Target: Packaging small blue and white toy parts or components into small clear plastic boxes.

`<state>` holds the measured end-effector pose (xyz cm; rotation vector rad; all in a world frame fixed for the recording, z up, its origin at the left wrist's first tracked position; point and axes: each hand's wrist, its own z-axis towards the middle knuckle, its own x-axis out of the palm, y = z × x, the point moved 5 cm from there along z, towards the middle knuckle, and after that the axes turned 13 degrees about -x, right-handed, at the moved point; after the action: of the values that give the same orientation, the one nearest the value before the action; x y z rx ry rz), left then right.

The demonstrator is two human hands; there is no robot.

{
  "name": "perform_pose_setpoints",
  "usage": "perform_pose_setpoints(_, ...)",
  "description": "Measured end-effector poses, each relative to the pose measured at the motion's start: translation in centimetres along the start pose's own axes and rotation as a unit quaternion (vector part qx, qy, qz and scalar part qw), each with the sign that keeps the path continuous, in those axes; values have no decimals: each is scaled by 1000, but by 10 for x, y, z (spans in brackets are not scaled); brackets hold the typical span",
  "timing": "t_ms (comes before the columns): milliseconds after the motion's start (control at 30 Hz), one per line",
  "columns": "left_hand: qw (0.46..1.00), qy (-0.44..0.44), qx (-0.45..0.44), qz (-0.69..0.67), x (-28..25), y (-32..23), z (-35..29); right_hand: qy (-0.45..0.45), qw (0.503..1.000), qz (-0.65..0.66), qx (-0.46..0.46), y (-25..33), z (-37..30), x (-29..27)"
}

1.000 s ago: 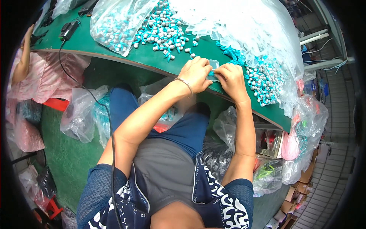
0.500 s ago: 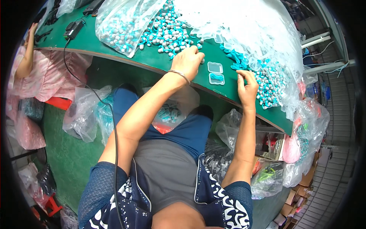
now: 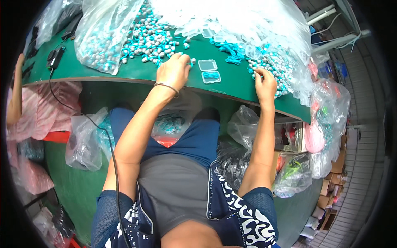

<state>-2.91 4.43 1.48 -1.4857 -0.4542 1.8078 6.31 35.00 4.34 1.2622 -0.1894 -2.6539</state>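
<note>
Left hand [image 3: 173,72]: one; fingers bent down over the near edge of the left pile [image 3: 144,43], tips close to one another; cannot tell whether they grip a piece; a loose piece [image 3: 193,60] just beside them

Right hand [image 3: 265,86]: one; thumb and forefinger drawn near each other at the near left edge of the right pile [image 3: 271,66]; cannot tell whether anything is pinched between

Step in hand, as judged: small pieces picked by both hands; best done with light fingertips, one piece taken by its firm grey part, so that teal tails of neighbours do not drag along; forearms best kept clear of the case

Clear plastic case [image 3: 207,65]: one, lying open on the tabletop between the hands, touched by neither; lid half farther from the person, base half nearer the table edge; the base worth keeping flat so its contents stay put

Teal cord bundle [image 3: 211,75]: one, inside the base half

Loose teal cords [image 3: 232,53]: a heap, beyond the case and to its right

Translucent plastic heap [image 3: 244,20]: large, overexposed, behind the cords

Clear bag [image 3: 101,41]: one, filled with like pieces, left of the left pile

Tabletop [image 3: 237,80]: green, beneath all the above
</note>
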Motion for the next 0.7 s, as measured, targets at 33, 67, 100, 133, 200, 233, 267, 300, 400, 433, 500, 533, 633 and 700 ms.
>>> perform_pose_setpoints(33, 1000, -9, 12, 5, 1, -1, -1, 4, 1000, -26, -15, -4, -1, 2)
perform_pose_setpoints(67, 1000, -4, 17, 7, 2, -4, -2, 9, 998, -51, -31, -6, -2, 2)
perform_pose_setpoints(100, 1000, 0, 19, 11, 2, -4, -3, 22, 996, -80, -40, -3, -2, 4)
perform_pose_setpoints(133, 1000, 4, 21, 15, 2, -3, -4, 35, 992, -107, -48, 3, 0, 6)
perform_pose_setpoints(200, 999, -10, 46, 8, 2, 0, -5, 45, 986, -150, -50, 6, 3, 10)
perform_pose_setpoints(233, 998, -17, 58, 5, 3, 2, -6, 43, 984, -165, -42, 5, 5, 12)
perform_pose_setpoints(267, 998, -16, 62, 0, 4, 3, -5, 41, 982, -179, -35, 5, 7, 14)
perform_pose_setpoints(300, 998, -14, 64, -4, 4, 4, -7, 23, 981, -188, -38, 7, 8, 12)
perform_pose_setpoints(400, 997, -29, 69, -14, 5, 6, -9, 17, 973, -219, -74, 10, 16, 15)
perform_pose_setpoints(433, 997, -38, 71, -17, 5, 6, -10, 43, 975, -205, -80, 5, 16, 22)
perform_pose_setpoints(500, 997, -37, 70, -25, 6, 7, -10, 53, 979, -183, -70, 0, 17, 28)
perform_pose_setpoints(533, 997, -37, 68, -29, 6, 8, -10, 58, 981, -172, -65, -2, 17, 30)
perform_pose_setpoints(633, 996, -37, 72, -26, 8, 7, -12, 56, 983, -166, -58, -1, 15, 30)
perform_pose_setpoints(700, 995, -42, 77, -37, 6, 8, -12, 57, 985, -154, -52, 1, 16, 29)
